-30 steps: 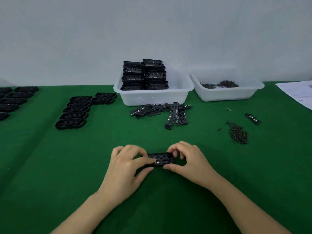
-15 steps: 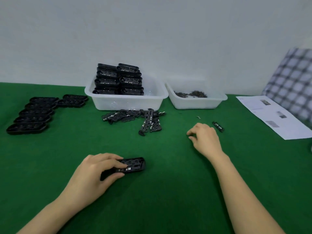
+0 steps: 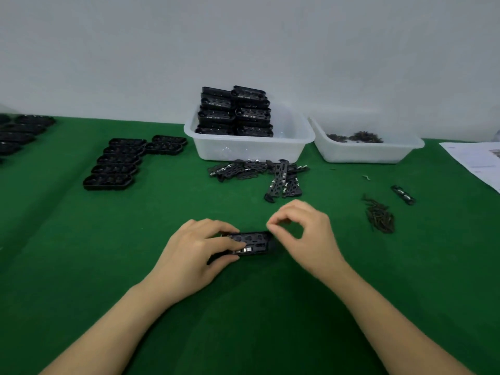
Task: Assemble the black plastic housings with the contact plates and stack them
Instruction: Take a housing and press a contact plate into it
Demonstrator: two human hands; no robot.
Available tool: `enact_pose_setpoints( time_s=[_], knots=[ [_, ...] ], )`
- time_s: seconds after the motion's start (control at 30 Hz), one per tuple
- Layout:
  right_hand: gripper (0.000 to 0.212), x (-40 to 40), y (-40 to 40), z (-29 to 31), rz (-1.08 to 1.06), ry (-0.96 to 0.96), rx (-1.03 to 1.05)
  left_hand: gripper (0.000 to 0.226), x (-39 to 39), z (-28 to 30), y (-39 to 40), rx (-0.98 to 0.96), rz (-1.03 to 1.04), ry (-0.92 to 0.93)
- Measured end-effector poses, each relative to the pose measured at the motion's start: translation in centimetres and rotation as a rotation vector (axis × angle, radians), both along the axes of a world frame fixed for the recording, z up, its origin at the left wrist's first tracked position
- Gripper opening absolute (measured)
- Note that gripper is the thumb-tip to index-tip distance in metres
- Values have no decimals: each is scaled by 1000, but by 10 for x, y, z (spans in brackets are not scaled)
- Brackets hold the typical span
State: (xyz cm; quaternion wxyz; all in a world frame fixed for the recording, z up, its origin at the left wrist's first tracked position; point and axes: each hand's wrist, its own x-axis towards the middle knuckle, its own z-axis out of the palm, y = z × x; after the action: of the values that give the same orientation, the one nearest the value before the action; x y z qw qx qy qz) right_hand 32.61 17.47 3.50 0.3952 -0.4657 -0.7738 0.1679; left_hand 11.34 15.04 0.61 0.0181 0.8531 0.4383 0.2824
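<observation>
— Near the front of the green mat [image 3: 81, 266], right between my wrists, lies the black housing [image 3: 250, 243] I'm working on. It sits flat, cavity side up, with a bit of bright metal showing at its near edge.

— How do you mean to seat the next piece well?

— Hold the housing square and still, bring the small part down straight over its slot at the right end, and press only once it sits level. Pushing at a tilt would likely bend it, I'd guess.

— What are your fingers doing?

— My left hand [image 3: 197, 250] grips the housing's left end, fingers curled over the far edge and thumb on the near side. My right hand [image 3: 303, 234] hovers just above the right end, forefinger and thumb pressed tip to tip in a pinch. If something is between them, it is too small and blurred for me to tell.

— And your supplies?

— Beyond the housing lies a loose pile of contact plates [image 3: 259, 173], and behind that a white bin [image 3: 249, 150] with stacked black housings [image 3: 235, 112]. A second bin [image 3: 365, 150] to its right holds small dark bits. More of those lie in a heap [image 3: 380, 215] on the mat to my right, with one stray black piece [image 3: 403, 195] past it. Empty trays [image 3: 116, 163] stand in rows at the far left.
</observation>
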Motion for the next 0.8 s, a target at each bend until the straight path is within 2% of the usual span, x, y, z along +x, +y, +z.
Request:
enact_pose_setpoints(
  time_s=[0.17,0.3,0.43,0.63,0.8],
  knots=[
    [3,-17,-7,-16,10,-72,-85,17,-2,-3,0,30,-6,3],
    [5,-16,-8,-20,-10,-173,10,17,-2,-5,1,28,-1,-16],
    [5,-14,-6,-20,-16,-175,8,18,-1,-5,1,11,-1,-44],
    [22,-14,-2,-19,-37,-40,-221,18,-1,-4,1,14,-12,-58],
    [31,-12,8,-11,-27,-18,-503,17,1,-4,3,33,-26,-80]
  ],
)
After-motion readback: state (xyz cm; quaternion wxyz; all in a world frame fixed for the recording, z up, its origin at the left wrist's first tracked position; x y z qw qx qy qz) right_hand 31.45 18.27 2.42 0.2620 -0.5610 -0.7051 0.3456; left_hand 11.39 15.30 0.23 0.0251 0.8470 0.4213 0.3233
